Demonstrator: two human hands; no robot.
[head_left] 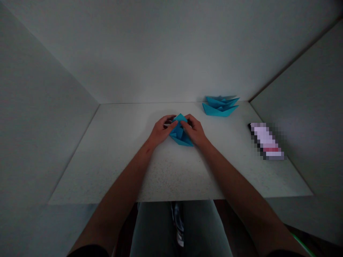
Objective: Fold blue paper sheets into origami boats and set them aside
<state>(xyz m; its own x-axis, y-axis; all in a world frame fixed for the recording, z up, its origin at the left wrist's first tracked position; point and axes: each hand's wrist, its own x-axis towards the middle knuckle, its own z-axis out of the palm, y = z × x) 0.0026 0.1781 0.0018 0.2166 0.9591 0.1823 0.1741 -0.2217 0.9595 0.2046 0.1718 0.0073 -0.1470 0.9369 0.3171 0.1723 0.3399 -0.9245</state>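
Observation:
A blue paper boat (181,138) is held between my two hands over the middle of the white table. My left hand (161,129) grips its left side, with the thumb pressed on the folded paper near the peak. On the other side my right hand (195,129) pinches the paper, its thumb close to the left one. The boat's pointed tip rises above both thumbs, and its lower edge shows below them. My fingertips behind the paper are partly hidden.
Two more blue paper boats (220,110) stand one behind the other near the back wall, to the right. A phone-like device, blurred by pixels, (266,141) lies by the right wall. The table's front edge (177,200) runs just above my legs.

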